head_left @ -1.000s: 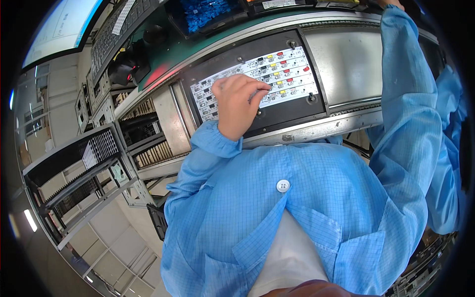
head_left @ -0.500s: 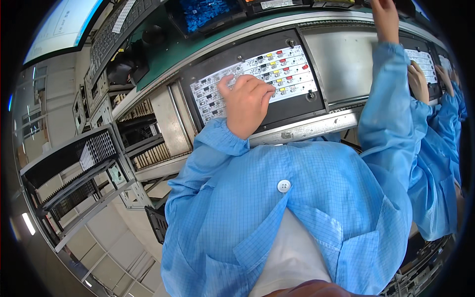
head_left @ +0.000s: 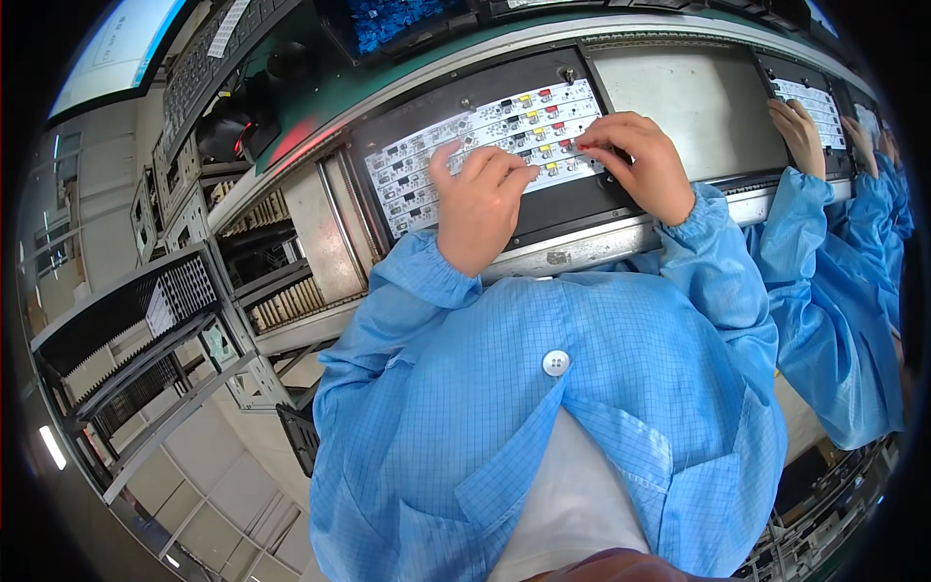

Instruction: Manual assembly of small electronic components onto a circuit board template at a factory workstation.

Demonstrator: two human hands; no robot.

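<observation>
A white circuit board panel (head_left: 405, 209) lies in a black carrier frame (head_left: 543, 215) in front of me. Rows of small black, yellow and red components stand on it. My left hand (head_left: 477, 209) rests over the panel's middle, fingers curled and tips pinched together near the lower yellow parts; what they hold, if anything, is hidden. At the panel's right end is my right hand (head_left: 645, 165), thumb and forefinger closed on a small red component (head_left: 584, 146). Its fingers hide the panel's right edge.
A metal rail (head_left: 572, 254) runs along the near side of the carrier. Beyond the far rail stands a bin of blue parts (head_left: 398, 24). A keyboard (head_left: 213, 73) and a monitor (head_left: 116, 53) sit far left. A co-worker's hand (head_left: 800, 136) works at another panel on the right.
My right hand has come down from the far bins to the panel's right end and now pinches a red component. My left hand stays over the panel. The co-worker's hand has moved farther away.
</observation>
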